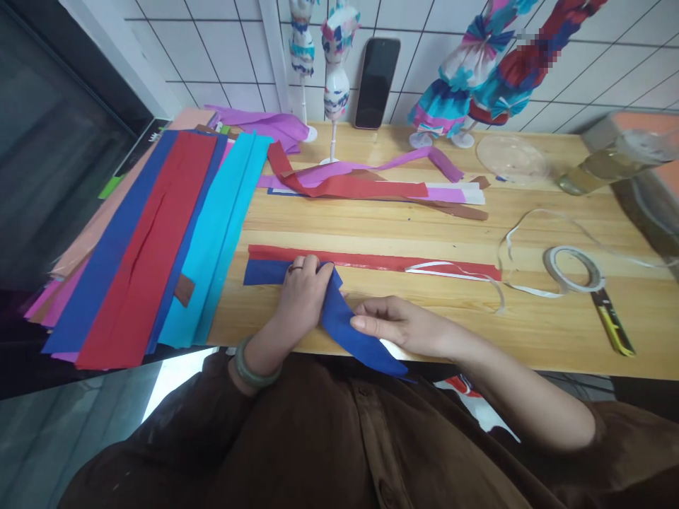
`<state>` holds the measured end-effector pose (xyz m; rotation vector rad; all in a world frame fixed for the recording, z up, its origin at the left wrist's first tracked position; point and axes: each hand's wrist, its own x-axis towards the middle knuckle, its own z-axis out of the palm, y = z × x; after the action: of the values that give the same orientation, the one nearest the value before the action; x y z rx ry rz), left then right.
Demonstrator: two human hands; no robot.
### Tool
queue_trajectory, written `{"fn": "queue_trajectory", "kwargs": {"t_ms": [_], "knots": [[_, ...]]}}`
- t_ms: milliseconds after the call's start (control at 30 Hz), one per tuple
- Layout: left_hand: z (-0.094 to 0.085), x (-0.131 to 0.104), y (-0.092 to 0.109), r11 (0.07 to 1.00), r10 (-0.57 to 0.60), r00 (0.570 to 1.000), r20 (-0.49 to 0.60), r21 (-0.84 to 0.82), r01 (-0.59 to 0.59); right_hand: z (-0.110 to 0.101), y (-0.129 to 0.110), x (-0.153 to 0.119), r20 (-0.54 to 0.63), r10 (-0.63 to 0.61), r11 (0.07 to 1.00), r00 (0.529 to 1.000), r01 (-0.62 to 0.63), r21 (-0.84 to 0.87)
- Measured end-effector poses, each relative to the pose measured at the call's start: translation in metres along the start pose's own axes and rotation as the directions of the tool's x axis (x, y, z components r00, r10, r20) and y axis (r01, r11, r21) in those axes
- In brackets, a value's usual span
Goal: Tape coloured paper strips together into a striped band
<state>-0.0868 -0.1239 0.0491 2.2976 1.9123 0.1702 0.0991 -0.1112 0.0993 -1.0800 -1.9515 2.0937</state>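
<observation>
A red crepe-paper strip lies lengthwise across the table. A blue crepe-paper strip overlaps the red strip's lower edge at its left end, then bends down toward the table's front edge. My left hand, fingers curled, presses the blue strip against the red one. The loose part of the blue strip is pinched between the thumb and fingers of my right hand. Along the right part of the red strip runs a narrow white tape liner, partly peeled and curling to the right.
Stacked colored paper sheets overhang the table's left side. Behind lie more strips, a phone against the wall, and dressed doll forms. On the right are a tape roll, a utility knife and a cup of liquid.
</observation>
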Motion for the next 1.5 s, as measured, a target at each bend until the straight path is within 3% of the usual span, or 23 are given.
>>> {"fn": "queue_trajectory", "kwargs": {"t_ms": [133,200,400,500,633,800,933,1033,1167,1267,1500], "knots": [[0.001,0.001,0.001,1.000,-0.007,1.000,0.007,-0.004,0.007,-0.006,0.007,-0.005,0.059,0.066,0.974,0.996,-0.077,0.212],[0.002,0.002,-0.001,1.000,-0.001,1.000,0.022,-0.004,0.002,-0.016,0.011,-0.009,0.050,0.083,0.967,0.995,-0.092,0.237],[0.001,0.007,-0.012,0.997,0.062,0.996,0.069,-0.049,-0.058,-0.062,0.033,-0.022,-0.269,0.058,0.996,0.961,-0.076,-0.055],[-0.003,0.010,-0.017,0.993,0.090,0.990,0.109,-0.079,-0.082,-0.075,0.042,-0.024,-0.334,0.026,0.986,0.942,-0.080,-0.149],[-0.012,0.016,-0.021,0.984,0.134,0.975,0.179,-0.137,-0.110,-0.074,0.042,-0.022,-0.349,0.018,0.986,0.937,-0.073,-0.147],[-0.025,0.025,-0.026,0.967,0.208,0.939,0.274,-0.204,-0.154,-0.067,0.033,-0.015,-0.378,0.111,0.993,0.919,-0.122,-0.006],[-0.036,0.035,-0.031,0.951,0.271,0.899,0.344,-0.241,-0.194,-0.063,0.029,-0.007,-0.349,0.068,0.988,0.935,-0.112,-0.109],[-0.041,0.049,-0.030,0.940,0.309,0.890,0.335,-0.246,-0.234,-0.061,0.035,-0.003,-0.376,0.014,0.973,0.926,-0.099,-0.208],[-0.029,0.077,-0.016,0.941,0.319,0.928,0.192,-0.182,-0.285,-0.062,0.049,-0.001,-0.487,-0.043,0.919,0.872,-0.157,-0.363],[-0.010,0.097,0.000,0.910,0.374,0.918,0.131,-0.243,-0.336,-0.063,0.056,-0.002,-0.531,-0.073,0.890,0.844,-0.185,-0.416],[0.018,0.118,0.033,0.892,0.362,0.925,0.113,-0.328,-0.310,-0.062,0.053,-0.007,-0.559,-0.077,0.863,0.825,-0.225,-0.452]]}}
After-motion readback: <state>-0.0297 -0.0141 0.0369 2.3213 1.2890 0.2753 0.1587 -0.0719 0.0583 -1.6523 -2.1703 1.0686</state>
